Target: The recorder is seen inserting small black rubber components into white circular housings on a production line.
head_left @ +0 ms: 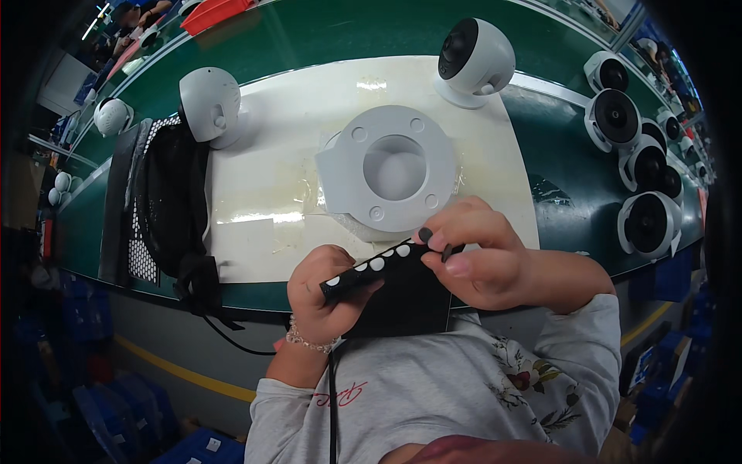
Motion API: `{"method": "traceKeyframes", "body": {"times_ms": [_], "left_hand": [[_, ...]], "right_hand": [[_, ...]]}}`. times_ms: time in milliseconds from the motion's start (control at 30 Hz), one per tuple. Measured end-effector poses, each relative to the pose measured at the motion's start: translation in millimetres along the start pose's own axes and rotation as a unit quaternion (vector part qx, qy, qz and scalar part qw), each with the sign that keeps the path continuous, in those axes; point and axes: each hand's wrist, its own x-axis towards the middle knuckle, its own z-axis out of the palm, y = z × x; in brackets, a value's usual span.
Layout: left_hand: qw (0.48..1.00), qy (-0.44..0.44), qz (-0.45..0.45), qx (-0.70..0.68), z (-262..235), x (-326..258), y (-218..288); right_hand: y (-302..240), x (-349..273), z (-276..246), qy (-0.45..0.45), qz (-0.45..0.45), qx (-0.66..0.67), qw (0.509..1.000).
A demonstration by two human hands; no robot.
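My left hand (321, 292) is closed around one end of a black sheet (410, 294), which is folded so that a row of white round spots runs along its upper edge. At the sheet's other end my right hand (487, 259) has thumb and finger drawn together on a small dark round pad (447, 252). Another dark round pad (425, 234) shows at its fingertip. Just beyond both hands lies a light grey ring-shaped base (352, 166), with a large central opening and several round recesses on its face.
White-and-black ball-shaped cameras stand at the back right (495, 58) and back left (212, 104) of the white mat (270, 185). More cameras (649, 224) crowd the right side. A black mesh pouch (174, 182) lies at the left; a red bin (212, 14) stands behind.
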Motion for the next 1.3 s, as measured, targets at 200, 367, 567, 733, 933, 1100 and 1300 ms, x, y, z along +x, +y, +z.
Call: {"method": "traceKeyframes", "body": {"times_ms": [200, 367, 567, 733, 933, 1100, 1300], "left_hand": [[1.000, -0.014, 0.006, -0.027, -1, 1, -3], [0.999, -0.021, -0.024, -0.026, -2, 4, -2], [0.997, -0.002, 0.073, 0.012, 4, 1, -7], [0.994, -0.029, 0.099, 0.030, 5, 5, -16], [0.996, -0.005, 0.089, 0.027, 7, 3, -21], [0.996, -0.012, 0.079, 0.034, 8, 3, -20], [0.995, -0.032, 0.082, 0.050, 6, 5, -17]], "right_hand": [[2, -1, -1, -0.030, -0.113, -0.042, 0.992], [2, 12, -9, -0.102, -0.078, 0.087, 0.988], [41, 48, -23, 0.100, 0.099, -0.015, 0.990], [42, 55, -25, 0.046, 0.181, 0.015, 0.982], [23, 59, -26, 0.005, 0.125, -0.121, 0.985], [0, 67, -24, -0.120, 0.055, -0.298, 0.945], [26, 81, -10, -0.012, 0.199, -0.033, 0.979]]}}
